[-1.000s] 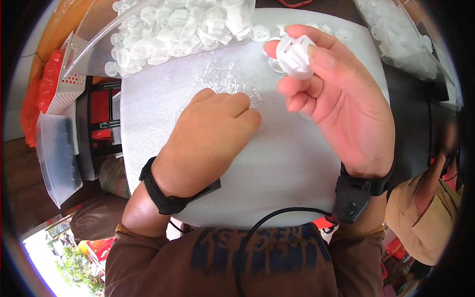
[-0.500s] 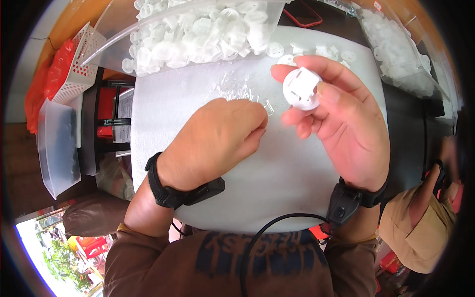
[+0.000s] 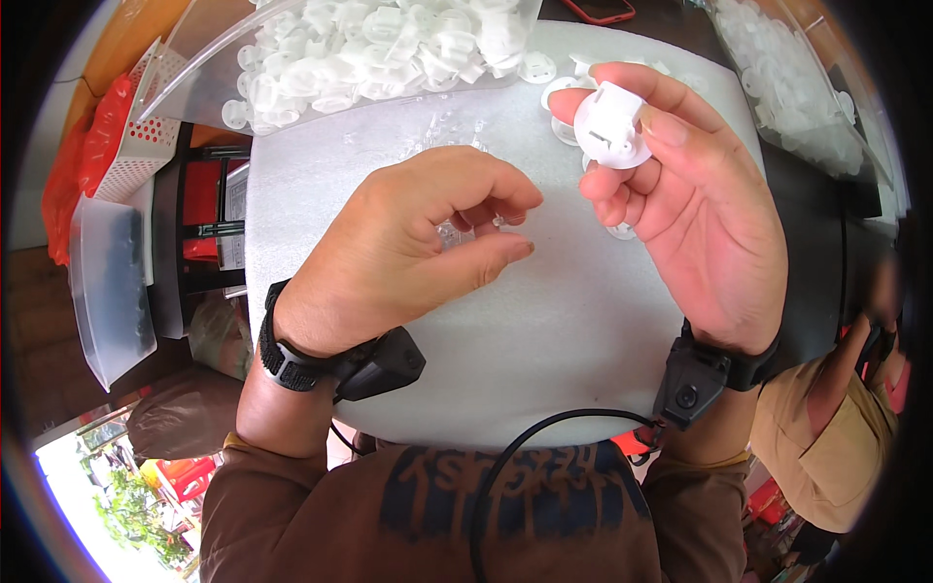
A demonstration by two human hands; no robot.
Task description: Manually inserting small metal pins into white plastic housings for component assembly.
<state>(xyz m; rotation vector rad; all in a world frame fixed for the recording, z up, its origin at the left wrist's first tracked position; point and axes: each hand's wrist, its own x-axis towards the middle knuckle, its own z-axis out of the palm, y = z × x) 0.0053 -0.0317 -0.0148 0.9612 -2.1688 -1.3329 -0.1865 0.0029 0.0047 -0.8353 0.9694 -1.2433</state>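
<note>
White disc (image 3: 612,131) pinched in right hand (image 3: 714,199), slot apparently unfilled; left hand (image 3: 384,248) thumb-forefinger spread, cannot tell if clear bit (image 3: 500,222) held; more discs (image 3: 537,67) left near far edge of table (image 3: 564,330).

Two hands (image 3: 379,248) (image 3: 714,209), one held white part (image 3: 608,131); two bins (image 3: 207,73) (image 3: 860,117) at the worktop's (image 3: 544,321) far corners, one phone (image 3: 600,11) beyond

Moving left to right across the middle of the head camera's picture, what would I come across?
A frosted plastic bin → the person's left hand → their right hand, holding a round white part → a black surface.
</note>
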